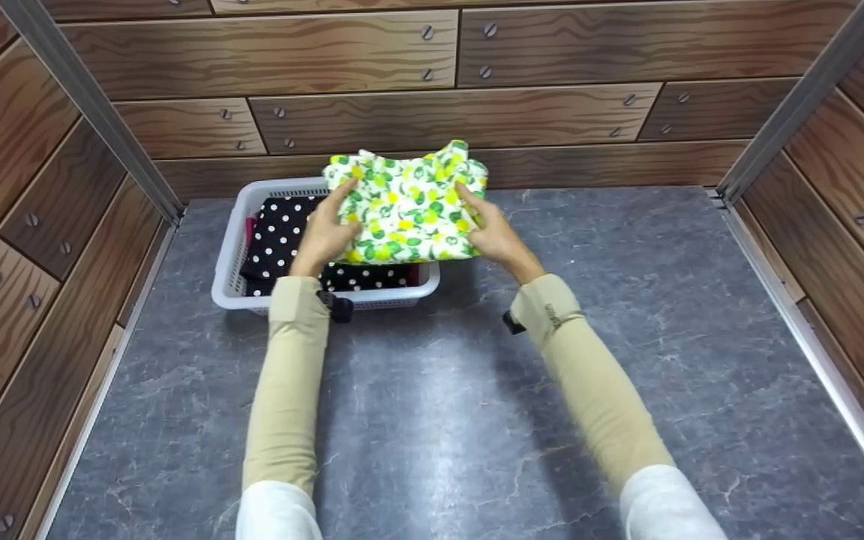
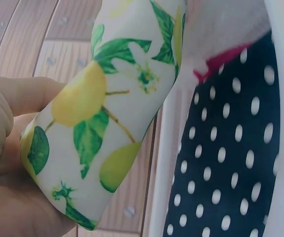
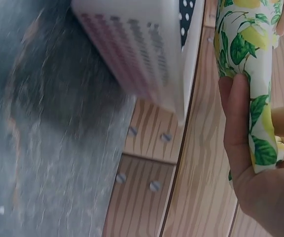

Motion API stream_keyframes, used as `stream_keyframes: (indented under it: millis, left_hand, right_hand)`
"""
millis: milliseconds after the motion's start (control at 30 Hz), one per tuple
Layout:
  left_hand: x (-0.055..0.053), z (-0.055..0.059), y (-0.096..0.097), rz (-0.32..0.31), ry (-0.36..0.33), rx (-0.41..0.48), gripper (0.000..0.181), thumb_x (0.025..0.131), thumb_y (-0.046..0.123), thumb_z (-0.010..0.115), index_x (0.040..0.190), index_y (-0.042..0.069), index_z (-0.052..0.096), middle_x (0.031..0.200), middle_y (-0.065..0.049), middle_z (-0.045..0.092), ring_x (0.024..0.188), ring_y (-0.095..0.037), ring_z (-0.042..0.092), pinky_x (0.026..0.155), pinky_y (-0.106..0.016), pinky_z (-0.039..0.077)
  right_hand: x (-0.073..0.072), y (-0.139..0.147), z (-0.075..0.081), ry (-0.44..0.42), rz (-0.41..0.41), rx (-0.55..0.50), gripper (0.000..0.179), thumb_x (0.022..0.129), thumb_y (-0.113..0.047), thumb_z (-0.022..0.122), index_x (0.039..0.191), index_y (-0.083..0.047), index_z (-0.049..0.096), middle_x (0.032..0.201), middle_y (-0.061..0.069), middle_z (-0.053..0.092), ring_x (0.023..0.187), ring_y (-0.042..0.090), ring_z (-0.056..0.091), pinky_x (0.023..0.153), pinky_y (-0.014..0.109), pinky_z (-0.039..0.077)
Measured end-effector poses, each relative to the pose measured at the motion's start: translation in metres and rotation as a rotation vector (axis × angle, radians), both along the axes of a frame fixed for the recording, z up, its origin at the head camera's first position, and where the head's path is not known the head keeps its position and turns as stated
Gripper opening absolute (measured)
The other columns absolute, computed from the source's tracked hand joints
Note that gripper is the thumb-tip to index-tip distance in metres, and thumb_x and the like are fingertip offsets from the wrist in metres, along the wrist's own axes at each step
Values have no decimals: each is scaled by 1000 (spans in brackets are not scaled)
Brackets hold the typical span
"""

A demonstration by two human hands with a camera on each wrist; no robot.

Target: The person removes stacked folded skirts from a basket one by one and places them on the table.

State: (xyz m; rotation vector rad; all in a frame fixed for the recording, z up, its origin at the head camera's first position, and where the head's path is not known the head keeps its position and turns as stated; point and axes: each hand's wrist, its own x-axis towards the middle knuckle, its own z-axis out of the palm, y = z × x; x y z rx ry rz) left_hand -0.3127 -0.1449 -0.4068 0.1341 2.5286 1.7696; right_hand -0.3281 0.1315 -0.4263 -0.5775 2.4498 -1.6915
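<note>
A folded white cloth with a lemon and green leaf print (image 1: pixel 409 210) is held up in both hands, above the right part of a white plastic basket (image 1: pixel 227 255). My left hand (image 1: pixel 325 232) grips its left edge, and my right hand (image 1: pixel 496 231) grips its right edge. In the right wrist view the fingers (image 3: pixel 238 123) and thumb pinch the cloth's side from both faces. Inside the basket lies a folded black cloth with white polka dots (image 1: pixel 278 232), partly hidden by the lemon cloth. A bit of dark pink fabric (image 2: pixel 221 61) peeks out beside it.
The basket stands on a grey marble-patterned surface (image 1: pixel 627 337), near the back wall of printed wooden planks (image 1: pixel 447 124). Similar plank walls rise at left and right. Metal corner posts (image 1: pixel 799 105) mark the corners.
</note>
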Motion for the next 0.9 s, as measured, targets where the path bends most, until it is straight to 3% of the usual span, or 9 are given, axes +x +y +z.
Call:
stream_keyframes:
  millis: [200,400,533,667,767,900]
  left_hand:
    - [-1,-6,30,13,20,25,81,89,-12,54,160,21,33,165,-6,30,51,-5,43,50,-16,44]
    - [-1,-15,60,11,32,54,79,90,-11,56,159,21,35,164,-7,32,51,-6,43,49,-17,44]
    - [-2,-20,82,-3,39,49,78,90,-10,58,159,21,37,162,-10,34,50,-6,44,49,-18,45]
    - [-3,-25,103,-38,35,34,78,91,-9,58,160,20,34,163,-11,33,49,-6,40,49,-19,45]
    - [-4,-30,115,-53,46,5,79,90,-9,59,160,18,34,161,-13,35,48,-6,36,50,-19,44]
    - [-6,-37,127,-55,41,-25,79,90,-9,59,160,18,34,161,-12,36,49,-6,32,50,-20,41]
  right_hand:
    - [0,29,0,46,-32,27,90,73,24,37,159,-3,26,165,13,23,151,24,18,64,20,40]
    - [10,57,6,-18,-57,45,89,76,25,37,159,-3,22,166,15,19,138,27,31,53,22,31]
    - [22,73,16,-31,-84,59,85,75,25,38,157,5,21,165,21,19,130,31,34,55,20,33]
    - [16,95,0,4,-114,78,86,74,24,39,156,4,24,164,20,21,140,28,30,62,20,36]
    - [9,110,-16,23,-129,116,88,75,23,37,158,0,24,165,16,20,150,24,17,70,22,38]
    - [8,121,-27,57,-140,177,87,76,21,37,159,-3,25,165,14,22,152,24,14,80,26,37]
